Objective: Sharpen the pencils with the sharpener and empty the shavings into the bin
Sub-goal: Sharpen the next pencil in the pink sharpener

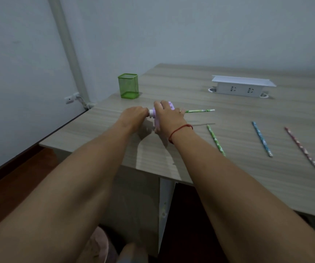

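Note:
A lilac hand-crank sharpener (156, 116) stands on the wooden table (238, 168), mostly covered by my hands. My right hand (169, 115) is clamped over its body from above. My left hand (134, 115) is closed on the white crank at its left side. A green pencil (200, 111) sticks out of the sharpener's right side, level and pointing right. Three loose pencils lie to the right: a green one (216, 140), a blue one (262, 139) and a red one (301, 147).
A green mesh bin (128, 86) stands at the table's back left corner. A white socket box (242, 86) sits at the back middle. The table's left and front edges are close to the sharpener; the floor lies below.

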